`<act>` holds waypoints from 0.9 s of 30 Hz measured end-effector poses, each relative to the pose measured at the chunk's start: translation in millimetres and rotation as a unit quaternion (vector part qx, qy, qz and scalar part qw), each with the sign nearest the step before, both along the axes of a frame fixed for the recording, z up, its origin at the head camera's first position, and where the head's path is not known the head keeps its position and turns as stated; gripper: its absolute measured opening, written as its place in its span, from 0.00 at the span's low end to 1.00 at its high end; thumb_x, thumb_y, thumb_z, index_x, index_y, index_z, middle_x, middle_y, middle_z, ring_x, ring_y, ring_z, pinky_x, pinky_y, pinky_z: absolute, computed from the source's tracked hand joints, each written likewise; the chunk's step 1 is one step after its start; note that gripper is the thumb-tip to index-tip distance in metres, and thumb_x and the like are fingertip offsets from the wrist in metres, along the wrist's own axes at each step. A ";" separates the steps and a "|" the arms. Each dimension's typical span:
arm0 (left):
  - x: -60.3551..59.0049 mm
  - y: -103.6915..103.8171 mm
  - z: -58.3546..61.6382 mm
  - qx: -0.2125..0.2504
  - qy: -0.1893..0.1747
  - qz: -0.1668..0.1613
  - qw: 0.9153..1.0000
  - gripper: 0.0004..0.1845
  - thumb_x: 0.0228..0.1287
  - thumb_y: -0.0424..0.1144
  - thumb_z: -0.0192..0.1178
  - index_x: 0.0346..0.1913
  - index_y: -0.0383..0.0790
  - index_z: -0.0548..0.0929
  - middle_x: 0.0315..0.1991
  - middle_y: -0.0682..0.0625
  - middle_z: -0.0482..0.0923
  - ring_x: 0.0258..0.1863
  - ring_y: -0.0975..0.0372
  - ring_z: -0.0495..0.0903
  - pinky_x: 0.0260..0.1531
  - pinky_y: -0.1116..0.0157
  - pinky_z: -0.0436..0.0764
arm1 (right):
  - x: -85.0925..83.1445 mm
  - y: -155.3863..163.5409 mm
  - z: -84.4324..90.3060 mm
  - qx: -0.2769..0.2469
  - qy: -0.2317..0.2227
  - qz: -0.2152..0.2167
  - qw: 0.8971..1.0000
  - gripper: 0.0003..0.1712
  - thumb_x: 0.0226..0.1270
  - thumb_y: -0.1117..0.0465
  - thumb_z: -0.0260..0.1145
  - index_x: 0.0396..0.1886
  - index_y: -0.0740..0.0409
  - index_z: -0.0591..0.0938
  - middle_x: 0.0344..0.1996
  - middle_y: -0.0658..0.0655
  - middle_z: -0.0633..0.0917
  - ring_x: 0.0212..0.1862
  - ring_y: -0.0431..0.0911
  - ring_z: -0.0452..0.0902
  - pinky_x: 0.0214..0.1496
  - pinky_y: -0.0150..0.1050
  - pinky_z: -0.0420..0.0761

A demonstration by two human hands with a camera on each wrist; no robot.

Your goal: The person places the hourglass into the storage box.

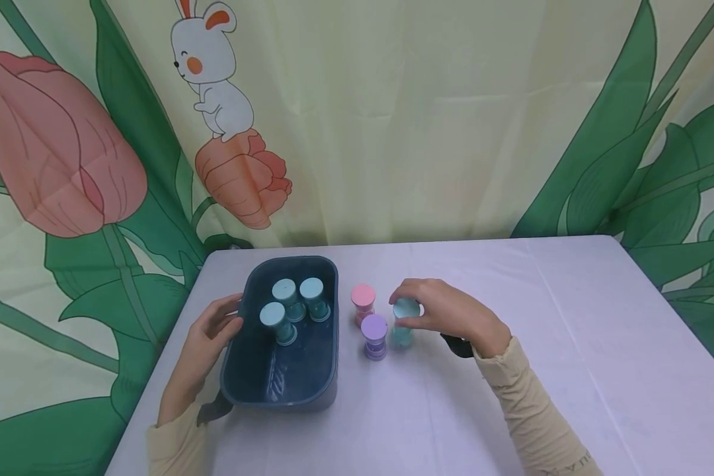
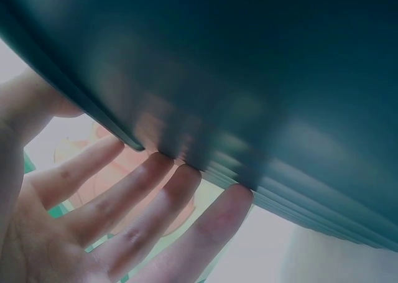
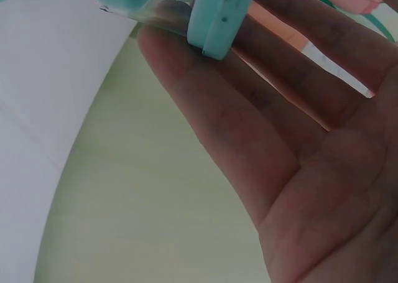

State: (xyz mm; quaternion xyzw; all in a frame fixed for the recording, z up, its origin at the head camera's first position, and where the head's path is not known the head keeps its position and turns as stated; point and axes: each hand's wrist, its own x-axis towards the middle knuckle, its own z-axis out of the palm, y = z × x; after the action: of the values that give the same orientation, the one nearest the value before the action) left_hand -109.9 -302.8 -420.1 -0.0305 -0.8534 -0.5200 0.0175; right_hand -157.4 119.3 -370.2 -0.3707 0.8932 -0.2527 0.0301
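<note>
My right hand [image 1: 446, 311] holds a teal sand timer [image 1: 402, 336] by its upper end, thumb on the near side and fingers behind. In the right wrist view the fingertips touch the timer's teal cap [image 3: 214, 22] and clear tube. A purple sand timer [image 1: 375, 336] and a pink sand timer [image 1: 363, 301] stand just left of it. My left hand [image 1: 211, 337] rests against the left side of a dark blue bin [image 1: 300, 377]. In the left wrist view, nearly straight fingers [image 2: 134, 233] touch the bin's outer wall [image 2: 280, 109].
Inside the bin, several teal sand timers [image 1: 285, 291] stand toward the back and middle. A white cloth covers the table [image 1: 541, 317]. Behind the table hangs a curtain [image 1: 422, 132] printed with a rabbit, a carrot and tulips.
</note>
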 end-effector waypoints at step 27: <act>1.0 0.0 1.1 0.004 0.003 -0.006 1.000 0.27 0.76 0.45 0.54 0.73 0.46 0.66 0.69 0.42 0.69 0.57 0.76 0.72 0.49 0.76 0.75 | -1.8 5.4 38.4 -0.029 0.073 -0.021 0.997 0.18 0.59 0.57 0.76 0.48 0.58 0.85 0.42 0.48 0.84 0.39 0.38 0.80 0.45 0.38 0.81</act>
State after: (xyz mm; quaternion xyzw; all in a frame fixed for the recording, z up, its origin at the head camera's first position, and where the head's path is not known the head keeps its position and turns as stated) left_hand -109.0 -302.8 -419.0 -0.0371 -0.8510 -0.5235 0.0172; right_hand -159.2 124.8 -331.8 -0.3704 0.8928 -0.2512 -0.0511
